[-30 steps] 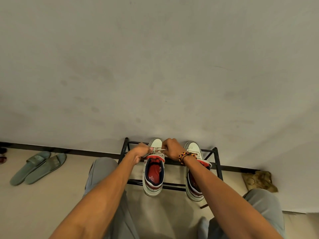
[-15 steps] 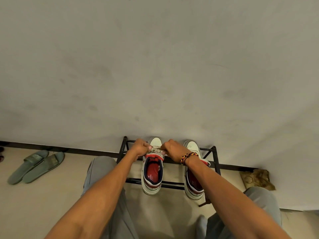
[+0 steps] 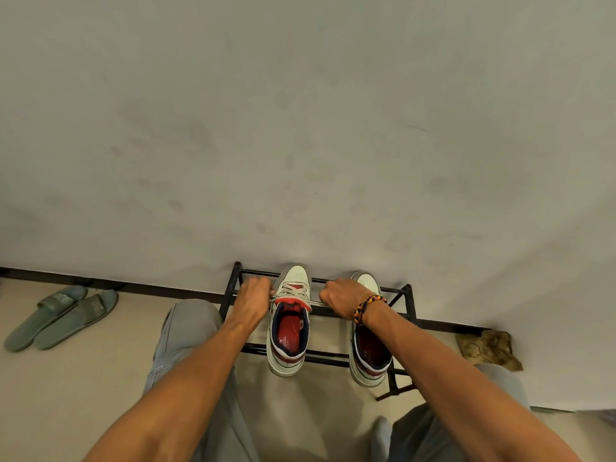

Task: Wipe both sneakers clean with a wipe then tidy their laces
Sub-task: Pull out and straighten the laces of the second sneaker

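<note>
Two white sneakers with red and navy linings stand side by side on a low black metal rack (image 3: 335, 355), toes toward the wall. My left hand (image 3: 254, 292) grips a lace end to the left of the left sneaker (image 3: 289, 328). On that shoe's right side my right hand (image 3: 340, 296), with a braided bracelet on its wrist, grips the other lace end. The white laces (image 3: 292, 291) run taut between my fists across the tongue. My right forearm covers part of the right sneaker (image 3: 369, 358). No wipe is in sight.
A plain wall rises directly behind the rack. A pair of grey-green slides (image 3: 61, 315) lies on the floor at the left. A crumpled brown cloth (image 3: 488, 348) lies by the wall at the right. My knees in grey trousers flank the rack.
My hands have pulled apart sideways, drawing the lace ends of the left sneaker outward and tightening them. The sneakers have stayed in place.
</note>
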